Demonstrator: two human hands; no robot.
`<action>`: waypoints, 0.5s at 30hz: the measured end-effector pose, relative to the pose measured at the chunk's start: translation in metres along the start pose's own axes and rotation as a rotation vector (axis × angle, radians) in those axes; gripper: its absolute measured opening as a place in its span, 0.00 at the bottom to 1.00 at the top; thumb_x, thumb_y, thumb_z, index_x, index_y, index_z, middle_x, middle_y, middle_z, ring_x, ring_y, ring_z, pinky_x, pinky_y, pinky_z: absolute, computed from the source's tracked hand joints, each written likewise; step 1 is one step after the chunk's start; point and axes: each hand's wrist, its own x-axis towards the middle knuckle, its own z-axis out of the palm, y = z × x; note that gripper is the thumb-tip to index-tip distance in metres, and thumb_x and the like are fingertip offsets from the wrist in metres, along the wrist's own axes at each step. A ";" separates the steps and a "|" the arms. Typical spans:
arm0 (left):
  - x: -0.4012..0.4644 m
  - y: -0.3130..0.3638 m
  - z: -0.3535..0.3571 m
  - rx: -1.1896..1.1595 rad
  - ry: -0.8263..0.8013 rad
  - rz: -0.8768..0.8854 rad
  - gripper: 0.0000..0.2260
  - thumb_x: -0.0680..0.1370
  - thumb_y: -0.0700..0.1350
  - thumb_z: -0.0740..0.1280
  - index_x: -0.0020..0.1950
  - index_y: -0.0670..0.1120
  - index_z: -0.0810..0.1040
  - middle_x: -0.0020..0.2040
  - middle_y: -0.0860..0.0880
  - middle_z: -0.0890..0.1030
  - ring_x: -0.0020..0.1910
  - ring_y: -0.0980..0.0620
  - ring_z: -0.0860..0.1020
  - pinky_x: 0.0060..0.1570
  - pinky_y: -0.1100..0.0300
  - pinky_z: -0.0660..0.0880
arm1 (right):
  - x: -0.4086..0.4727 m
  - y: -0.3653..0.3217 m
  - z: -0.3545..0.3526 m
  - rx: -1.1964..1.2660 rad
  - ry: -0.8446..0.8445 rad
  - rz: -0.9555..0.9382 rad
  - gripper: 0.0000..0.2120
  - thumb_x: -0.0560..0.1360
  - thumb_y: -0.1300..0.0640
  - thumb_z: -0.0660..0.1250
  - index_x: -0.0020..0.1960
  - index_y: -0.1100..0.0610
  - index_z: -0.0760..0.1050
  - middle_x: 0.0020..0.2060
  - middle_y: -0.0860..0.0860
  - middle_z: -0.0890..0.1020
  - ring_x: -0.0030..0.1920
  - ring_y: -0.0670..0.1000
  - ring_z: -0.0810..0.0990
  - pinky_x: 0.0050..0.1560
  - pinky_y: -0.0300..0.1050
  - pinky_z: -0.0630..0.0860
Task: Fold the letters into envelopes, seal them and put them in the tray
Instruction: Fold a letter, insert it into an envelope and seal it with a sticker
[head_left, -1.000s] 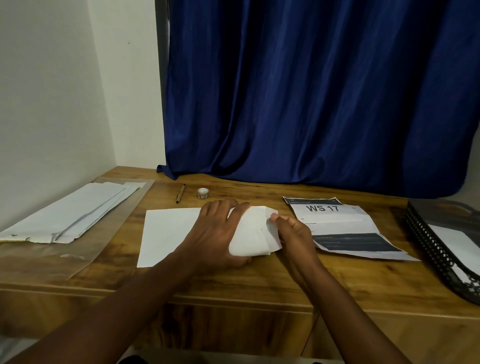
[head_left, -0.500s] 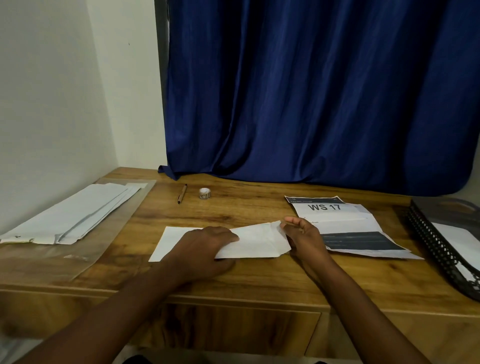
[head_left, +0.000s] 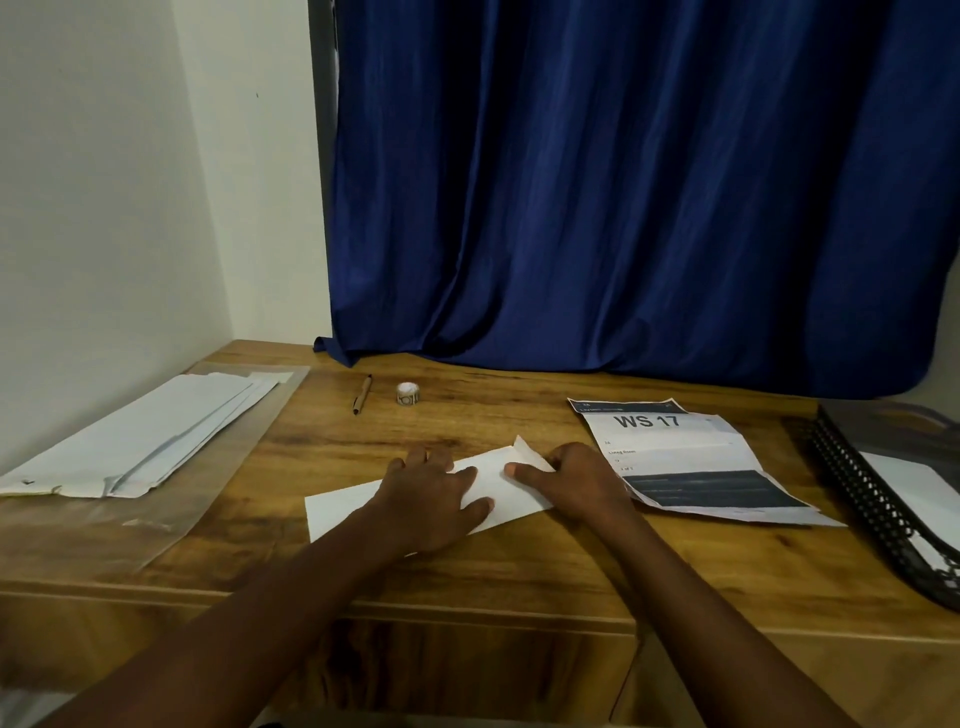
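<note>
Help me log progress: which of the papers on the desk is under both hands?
The plain white folded sheet at the front middle, pressed by the left hand and right hand; the printed "WS 17" sheet and envelope stack lie untouched.

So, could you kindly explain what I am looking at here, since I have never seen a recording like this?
There is no machine: a person wears one camera on the head, looking forward and down at their own bare hands. On the wooden desk the left hand lies flat on a white folded sheet, while the right hand holds its right end, where one corner sticks up. Envelopes lie at the left on clear plastic, with a pen and a small sticker roll further back. A printed page marked WS 17 lies at the right, beside a black mesh tray holding white paper.
</note>
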 end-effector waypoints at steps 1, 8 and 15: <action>0.004 0.001 0.000 0.020 -0.027 -0.015 0.31 0.82 0.68 0.48 0.81 0.55 0.60 0.80 0.42 0.61 0.77 0.38 0.59 0.72 0.39 0.62 | -0.001 -0.001 0.002 0.022 0.008 0.002 0.26 0.70 0.31 0.72 0.55 0.51 0.79 0.46 0.46 0.81 0.47 0.48 0.79 0.40 0.44 0.72; 0.024 0.012 -0.009 0.049 -0.032 -0.112 0.35 0.79 0.72 0.48 0.76 0.51 0.69 0.78 0.41 0.64 0.73 0.39 0.65 0.68 0.42 0.67 | 0.005 0.004 0.008 -0.019 0.134 -0.199 0.12 0.80 0.54 0.67 0.62 0.46 0.81 0.53 0.43 0.85 0.47 0.41 0.79 0.47 0.40 0.79; 0.050 0.003 0.005 -0.111 0.147 0.156 0.30 0.84 0.61 0.55 0.83 0.52 0.52 0.83 0.49 0.54 0.80 0.44 0.55 0.75 0.41 0.59 | 0.004 0.013 0.010 -0.284 0.074 -0.444 0.21 0.82 0.42 0.59 0.71 0.47 0.76 0.70 0.47 0.77 0.68 0.50 0.71 0.66 0.51 0.68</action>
